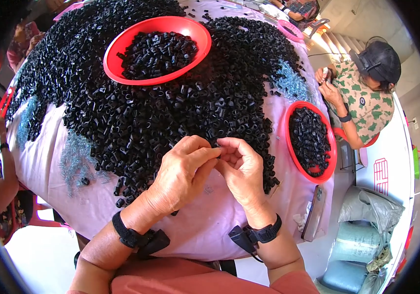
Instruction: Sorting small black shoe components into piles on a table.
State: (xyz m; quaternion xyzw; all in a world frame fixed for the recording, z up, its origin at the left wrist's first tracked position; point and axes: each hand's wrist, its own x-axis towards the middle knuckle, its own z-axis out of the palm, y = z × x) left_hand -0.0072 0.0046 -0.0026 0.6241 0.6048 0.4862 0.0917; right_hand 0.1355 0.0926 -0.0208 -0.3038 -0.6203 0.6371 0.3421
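Observation:
My left hand (pixel 183 169) and my right hand (pixel 241 169) meet fingertip to fingertip over the near edge of a big heap of small black plastic pieces (pixel 185 110). Both have their fingers pinched closed. A dark speck shows between the fingertips, but the fingers hide most of it and I cannot make out what it is. Beneath the hands, a few tiny clear bits (pixel 209 189) lie on the pale pink tablecloth (pixel 200 225). Left of my left hand is a scatter of tiny clear bluish pieces (pixel 76 159).
A red basin (pixel 114 68) of black pieces sits on the heap; another red basin (pixel 289 142) stands at the right. A dark oblong object (pixel 313 213) lies near the right edge. A co-worker in a black cap (pixel 381 61) sits at the right; others sit around the table. Full sacks (pixel 357 242) stand lower right.

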